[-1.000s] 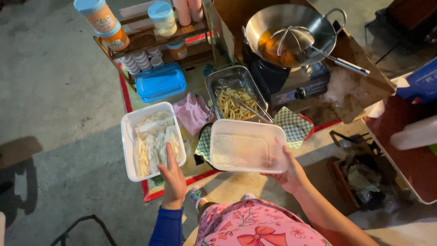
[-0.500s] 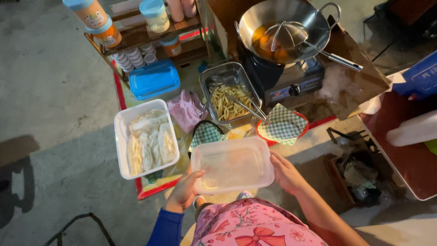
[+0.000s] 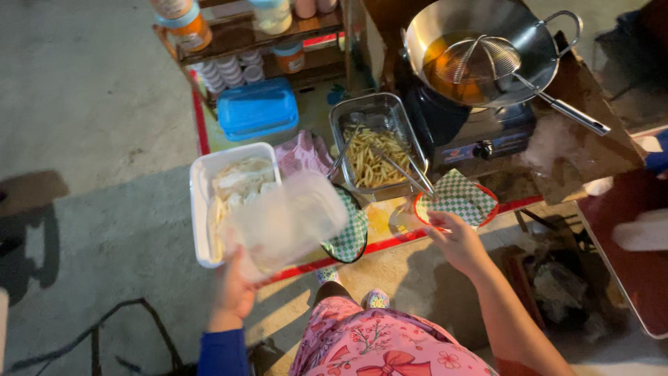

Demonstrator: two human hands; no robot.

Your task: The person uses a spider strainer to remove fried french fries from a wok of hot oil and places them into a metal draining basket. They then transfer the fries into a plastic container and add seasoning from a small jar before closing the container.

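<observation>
My left hand (image 3: pixel 235 292) grips a clear plastic lid (image 3: pixel 285 221), blurred, held over the right side of a white tub (image 3: pixel 202 209) of pale dough pieces. My right hand (image 3: pixel 456 240) reaches to the near edge of a red basket lined with green checked paper (image 3: pixel 456 198); whether it grips the basket I cannot tell. A second checked-paper basket (image 3: pixel 351 233) lies between the two hands. Behind them a metal tray of fries (image 3: pixel 376 150) holds metal tongs (image 3: pixel 400 170).
A wok of oil (image 3: pixel 480 49) with a wire skimmer sits on a black gas stove (image 3: pixel 480 132) at the back right. A blue lidded box (image 3: pixel 257 108), a pink cloth (image 3: pixel 303 153) and a wooden rack of jars (image 3: pixel 243 35) stand behind. A red table (image 3: pixel 626 237) is at right.
The clear lid moved left, from both hands at the centre to my left hand alone over the white tub. My right hand let go and reached to the checked-paper basket.
</observation>
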